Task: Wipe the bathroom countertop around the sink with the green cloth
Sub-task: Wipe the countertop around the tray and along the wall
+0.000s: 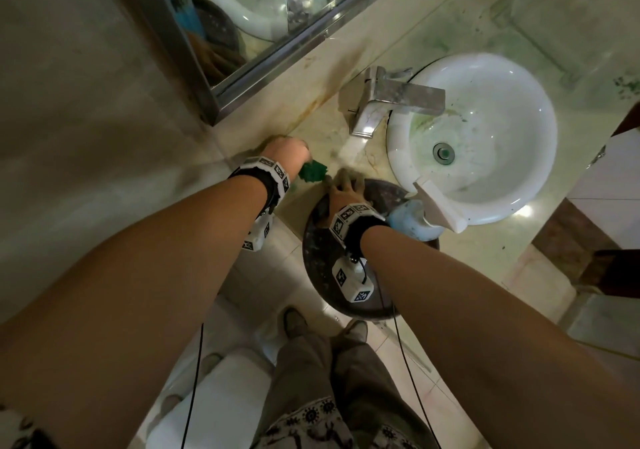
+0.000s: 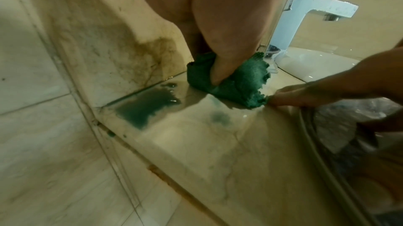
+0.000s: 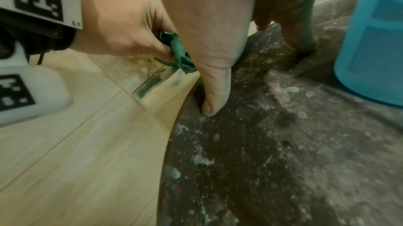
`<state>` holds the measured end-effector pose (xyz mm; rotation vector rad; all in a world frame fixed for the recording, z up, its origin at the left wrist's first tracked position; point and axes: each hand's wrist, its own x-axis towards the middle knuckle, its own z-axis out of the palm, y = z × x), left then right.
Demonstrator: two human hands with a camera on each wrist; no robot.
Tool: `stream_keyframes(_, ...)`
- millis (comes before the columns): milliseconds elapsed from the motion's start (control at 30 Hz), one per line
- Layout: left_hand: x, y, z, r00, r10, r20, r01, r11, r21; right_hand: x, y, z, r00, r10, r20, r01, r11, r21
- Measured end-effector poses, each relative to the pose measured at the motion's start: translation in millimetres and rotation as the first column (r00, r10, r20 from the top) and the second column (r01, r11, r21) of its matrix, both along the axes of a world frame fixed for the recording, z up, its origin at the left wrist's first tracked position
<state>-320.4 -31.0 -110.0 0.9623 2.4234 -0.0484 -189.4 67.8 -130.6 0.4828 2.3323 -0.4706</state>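
Tabletop (image 1: pixel 346 126): pale marble, stained, run along a tiled wall and a mirror (image 1: pixel 277 15) at 12 o'clock in the head view.
Left grip (image 1: pixel 285 152): fingers curled round the green cloth (image 1: pixel 311 173), which was bunched and pressed on the tabletop at 9 o'clock of the sink (image 1: pixel 485 136).
Right grip (image 1: pixel 341 188): fingers straight, tips resting on the rim of a dark round basin (image 1: pixel 318 258); thumb touched its inner wall; fingertips just beside the cloth's edge.
Smears: green wet patch (image 2: pixel 148 105) on the tabletop near the wall joint, at 8 o'clock of the cloth in the left wrist view.
Faucet (image 1: pixel 391 98): chrome, at 9 o'clock of the sink.
Blue container (image 1: pixel 412 221): stood by the basin's 2 o'clock rim.
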Motion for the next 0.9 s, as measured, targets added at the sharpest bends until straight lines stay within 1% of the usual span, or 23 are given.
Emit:
stream_keyframes(67, 3.9, -1.2, -2.4, 1.0, 0.0, 0.007, 0.0, 1.0, -0.011, -1.2, 0.6, 0.6, 1.0, 0.006, -0.003, -0.006, 1.0, 0.007)
stream_keyframes(100, 6.4, -2.4, -2.1, 1.0, 0.001, 0.015, 0.0, 0.999, -0.049, -1.3, 0.4, 1.1, 1.0, 0.007, 0.001, -0.007, 1.0, 0.009)
stream_keyframes(233, 12.4, -14.2, -5.2, 0.998, -0.059, 0.008, 0.06, 0.994, -0.091, -0.5, 0.3, -0.9, 0.999, 0.012, -0.031, -0.011, 1.0, 0.018)
stream_keyframes(300, 16.6, -25.6, -10.5, 0.999, -0.04, -0.001, 0.04, 0.994, -0.105, 0.3, 0.3, -3.0, 0.998, 0.026, -0.053, -0.025, 0.999, 0.03)
stream_keyframes(367, 21.6, -32.1, -7.2, 0.999, 0.002, -0.038, -0.006, 0.993, -0.117, 0.4, 0.5, -3.8, 0.998, 0.036, -0.05, -0.035, 0.999, 0.032)
stream_keyframes(400, 21.5, -29.5, -3.6, 1.0, -0.001, -0.021, -0.003, 0.985, -0.17, 0.2, 0.9, -3.8, 0.998, 0.037, -0.045, -0.035, 0.999, 0.032)
stream_keyframes(467, 21.1, -23.2, 2.5, 0.996, -0.044, 0.076, 0.063, 0.959, -0.277, 0.6, 1.6, -3.4, 0.999, 0.039, -0.034, -0.037, 0.999, 0.038)
stream_keyframes(500, 19.9, -21.1, 5.3, 0.993, -0.055, 0.105, 0.085, 0.951, -0.296, 1.0, 1.4, -2.5, 0.999, 0.044, -0.03, -0.042, 0.998, 0.041)
stream_keyframes(533, 20.1, -20.7, 5.0, 0.99, -0.104, 0.1, 0.13, 0.943, -0.305, 1.4, 1.4, -2.1, 0.999, 0.044, -0.026, -0.043, 0.998, 0.043)
stream_keyframes(567, 20.0, -21.5, 8.6, 0.989, -0.129, 0.074, 0.146, 0.942, -0.303, 1.5, 1.3, -2.1, 0.999, 0.043, -0.025, -0.042, 0.998, 0.043)
stream_keyframes(633, 15.1, -25.5, 6.5, 0.978, -0.207, -0.035, 0.194, 0.957, -0.217, 1.0, 1.1, -2.4, 0.999, 0.041, -0.029, -0.04, 0.998, 0.041)
stream_keyframes(700, 10.9, -30.0, 4.6, 0.955, -0.269, -0.124, 0.258, 0.961, -0.098, 0.7, 0.9, -2.6, 0.999, 0.044, -0.025, -0.043, 0.998, 0.045)
stream_keyframes(767, 5.2, -28.6, 1.2, 0.917, -0.326, -0.229, 0.324, 0.945, -0.049, 0.5, 1.1, -3.3, 0.999, 0.047, -0.016, -0.046, 0.998, 0.047)
stream_keyframes(833, 1.1, -25.1, -3.9, 0.89, -0.348, -0.294, 0.358, 0.933, -0.02, 0.0, 1.0, -3.8, 0.999, 0.048, -0.012, -0.047, 0.998, 0.052)
stream_keyframes(900, -1.6, -20.7, -6.3, 0.888, -0.333, -0.316, 0.343, 0.939, -0.026, -0.5, 1.0, -3.7, 0.999, 0.041, -0.01, -0.04, 0.998, 0.044)
